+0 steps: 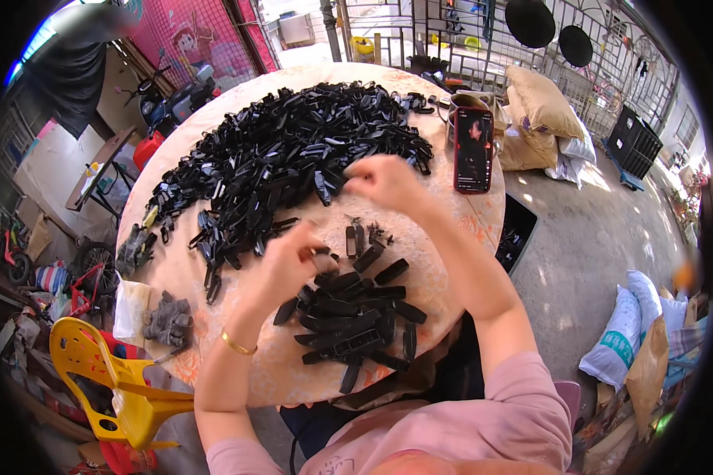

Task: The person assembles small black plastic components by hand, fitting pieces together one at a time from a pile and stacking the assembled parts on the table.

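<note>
From the head camera, a round pinkish worktop fills the middle of the view, and the person's two bare forearms come up from the lower edge in pink sleeves. The left hand, with a gold bangle on its wrist, is curled above the near heap of black plastic parts, its fingers pinched on a small dark piece at the fingertips; what that piece is, is too small to tell. The right hand reaches farther out, its fingers drawn together at the near edge of the large pile of black plastic parts that covers the far half of the worktop; whether it grips one cannot be told. Between the two heaps lie a few loose black pieces and tiny metal bits. A smartphone stands propped at the right rim with its screen lit. Grey work gloves lie at the left rim, near a yellow plastic chair beside the worktop.
</note>
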`<state>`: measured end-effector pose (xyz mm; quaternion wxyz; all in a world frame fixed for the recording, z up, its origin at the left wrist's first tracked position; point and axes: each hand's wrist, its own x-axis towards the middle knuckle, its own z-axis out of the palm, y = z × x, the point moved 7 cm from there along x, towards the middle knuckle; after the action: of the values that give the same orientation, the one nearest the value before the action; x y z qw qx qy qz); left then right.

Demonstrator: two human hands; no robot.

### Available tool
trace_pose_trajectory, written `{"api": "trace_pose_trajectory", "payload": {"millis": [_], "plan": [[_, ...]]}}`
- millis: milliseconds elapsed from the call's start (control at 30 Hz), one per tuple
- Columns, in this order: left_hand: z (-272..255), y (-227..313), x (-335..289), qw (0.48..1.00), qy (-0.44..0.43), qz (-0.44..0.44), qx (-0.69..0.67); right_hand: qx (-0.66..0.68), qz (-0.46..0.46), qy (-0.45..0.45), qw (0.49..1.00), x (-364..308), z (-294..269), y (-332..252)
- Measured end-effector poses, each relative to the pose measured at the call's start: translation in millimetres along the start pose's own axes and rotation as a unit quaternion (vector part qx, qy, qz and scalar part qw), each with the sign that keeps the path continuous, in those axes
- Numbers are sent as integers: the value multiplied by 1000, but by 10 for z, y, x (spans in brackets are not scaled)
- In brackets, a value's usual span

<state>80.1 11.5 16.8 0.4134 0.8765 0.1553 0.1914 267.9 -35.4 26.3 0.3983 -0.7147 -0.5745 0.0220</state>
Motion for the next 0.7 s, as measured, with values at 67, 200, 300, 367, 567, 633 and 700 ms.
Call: {"api": "trace_pose_trajectory", "payload": {"millis": [67, 200, 300, 367, 567, 633, 700], "plan": [[166, 302, -46, 994, -75, 55, 52, -205, 116, 4, 972, 48, -213, 368], [330, 417, -42, 961, -132, 200, 140, -200, 166, -69, 963, -19, -240, 694], [333, 288, 284, 981, -174, 15, 90, -172, 76, -90, 978, 13, -35, 571], [400, 115, 550, 979, -162, -14, 126, -155, 26, -77, 985, 34, 163, 479], [462, -100, 929, 962, 15, 93, 255, -55, 8, -41, 998, -3, 488, 211], [512, -126, 925, 964, -45, 94, 246, 2, -11, -108, 994, 1, 328, 163], [530, -88, 917, 954, -13, 88, 287, -162, -76, -1, 984, 13, -12, 164]]}}
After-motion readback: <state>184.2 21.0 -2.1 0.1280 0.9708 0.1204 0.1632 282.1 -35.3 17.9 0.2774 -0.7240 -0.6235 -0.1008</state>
